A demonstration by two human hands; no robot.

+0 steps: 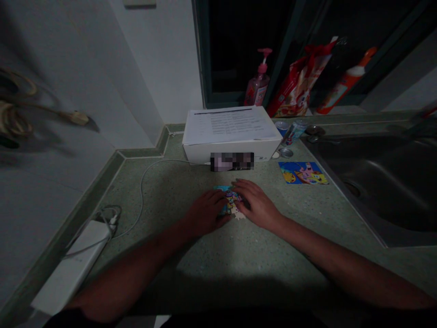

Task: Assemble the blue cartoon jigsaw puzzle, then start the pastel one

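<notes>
A small colourful jigsaw puzzle [233, 197] lies on the speckled green counter [239, 255], partly covered by both hands. My left hand [207, 212] rests at its left side, fingers apart and over its edge. From the right, my right hand [256, 203] reaches onto it, fingers spread and touching its top and right parts. Pale puzzle pieces [239, 214] show at the lower edge between the hands. A blue picture card [303, 173] with cartoon figures lies further right, untouched.
Behind the hands stands a white box [232, 127], with a phone-like object [232, 162] leaning on its front. Cans [294, 132] stand beside it. A sink [382, 182] is at the right. A white power strip [75, 264] and cable lie left.
</notes>
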